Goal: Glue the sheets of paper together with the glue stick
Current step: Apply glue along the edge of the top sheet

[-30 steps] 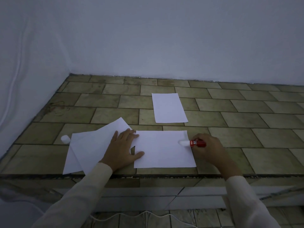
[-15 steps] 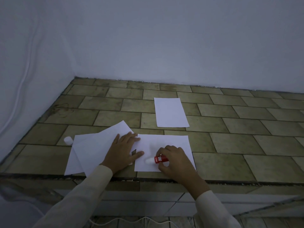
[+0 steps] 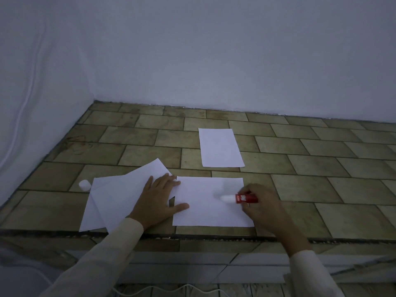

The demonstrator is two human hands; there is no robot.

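Observation:
A white sheet of paper [image 3: 205,209] lies near the front edge of the tiled counter. My right hand [image 3: 265,205] grips a red glue stick [image 3: 245,198] with its white tip laid against the sheet's right part. My left hand [image 3: 158,200] presses flat with spread fingers, thumb and fingertips on the sheet's left edge and palm over a loose stack of white sheets [image 3: 115,202] to the left. Another single sheet [image 3: 220,147] lies farther back in the middle.
The white glue cap [image 3: 84,185] stands left of the stack. The tiled counter [image 3: 321,179] meets white walls at the back and left, and its front edge drops off near me. A white cable [image 3: 150,289] lies on the floor below.
My right hand has swept the glue stick across the sheet: from its right edge to the lower left part, then back to the right. My left hand has stayed in place.

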